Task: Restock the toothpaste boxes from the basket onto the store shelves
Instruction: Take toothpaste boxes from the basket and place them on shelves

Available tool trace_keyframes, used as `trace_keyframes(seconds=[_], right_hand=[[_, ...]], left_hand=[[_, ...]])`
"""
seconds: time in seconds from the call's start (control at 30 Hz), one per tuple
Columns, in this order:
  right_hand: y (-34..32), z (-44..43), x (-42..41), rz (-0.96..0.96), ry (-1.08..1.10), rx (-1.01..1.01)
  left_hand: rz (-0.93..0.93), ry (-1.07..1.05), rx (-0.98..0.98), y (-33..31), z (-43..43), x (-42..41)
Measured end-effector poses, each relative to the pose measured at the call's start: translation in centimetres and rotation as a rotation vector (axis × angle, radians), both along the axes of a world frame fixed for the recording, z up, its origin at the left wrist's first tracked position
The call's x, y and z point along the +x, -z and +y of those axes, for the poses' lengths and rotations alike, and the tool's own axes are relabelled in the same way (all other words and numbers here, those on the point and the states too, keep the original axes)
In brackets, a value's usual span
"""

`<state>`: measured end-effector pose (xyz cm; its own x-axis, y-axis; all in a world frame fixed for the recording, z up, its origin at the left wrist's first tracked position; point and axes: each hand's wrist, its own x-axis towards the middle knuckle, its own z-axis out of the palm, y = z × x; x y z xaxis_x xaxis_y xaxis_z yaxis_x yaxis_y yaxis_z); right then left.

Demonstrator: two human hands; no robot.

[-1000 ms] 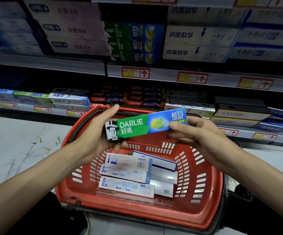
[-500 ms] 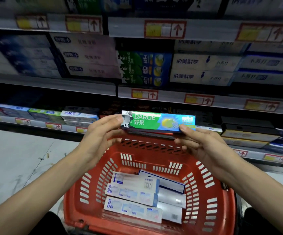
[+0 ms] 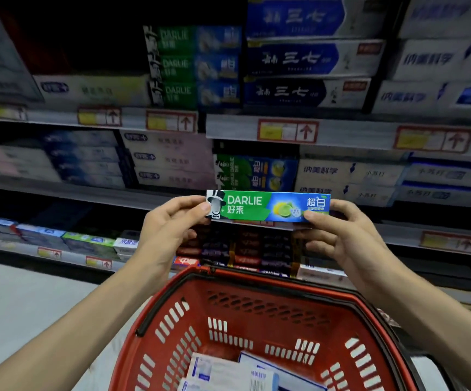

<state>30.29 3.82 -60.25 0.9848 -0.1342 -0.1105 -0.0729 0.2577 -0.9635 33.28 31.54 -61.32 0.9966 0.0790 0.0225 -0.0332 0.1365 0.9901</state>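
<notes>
A green and blue Darlie toothpaste box is held level in front of the shelves, above the red basket. My left hand pinches its left end and my right hand grips its right end. Directly behind and just above it, a stack of matching green and blue Darlie boxes stands on the middle shelf. Several white and blue toothpaste boxes lie in the bottom of the basket.
Shelves packed with toothpaste boxes fill the view, with price-tag rails along their front edges. Another Darlie stack sits on the upper shelf. Dark red boxes fill the lower shelf behind the basket. Grey floor lies to the left.
Both hands have lifted the Darlie box up and forward from over the basket to the level of the middle shelf. The view has tilted upward, showing more shelves and less of the basket.
</notes>
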Motion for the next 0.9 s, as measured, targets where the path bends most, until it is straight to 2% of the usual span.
trace_keyframes(seconds=[0.1, 0.27, 0.5, 0.9], right_hand=[[-0.7, 0.3, 1.6, -0.086, 0.045, -0.068], [-0.8, 0.9, 4.2, -0.258, 0.216, -0.295], [0.1, 2.0, 9.0, -0.373, 0.373, -0.308], [2.7, 2.9, 11.9, -0.383, 0.453, -0.463]], left_hand=[[-0.052, -0.038, 0.042, -0.5, -0.3, 2.0], [-0.159, -0.117, 0.116, -1.2, -0.8, 5.8], [-0.285, -0.222, 0.147, -1.3, -1.9, 10.2], [-0.32, -0.298, 0.155, 0.3, -1.6, 12.6]])
